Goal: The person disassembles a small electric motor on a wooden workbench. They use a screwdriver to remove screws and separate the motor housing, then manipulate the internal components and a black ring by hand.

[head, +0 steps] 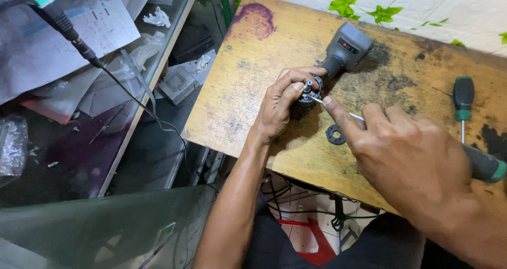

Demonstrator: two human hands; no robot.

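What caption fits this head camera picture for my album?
Left hand steadies a grey power tool while right hand drives a green-handled screwdriver into it on a worn wooden table.

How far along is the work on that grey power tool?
Done: a black ring part lies loose on the wooden table. In hand: the left hand grips the grey tool while the right hand works a screwdriver at its head. Left: that ring is not yet fitted.

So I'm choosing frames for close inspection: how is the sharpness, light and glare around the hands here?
Head view: light is even and soft, with no harsh glare on the wooden table; the left hand and grey power tool are sharp; the right hand, nearer the camera, is slightly soft; the glass pane at lower left is a blurred, hazy foreground.
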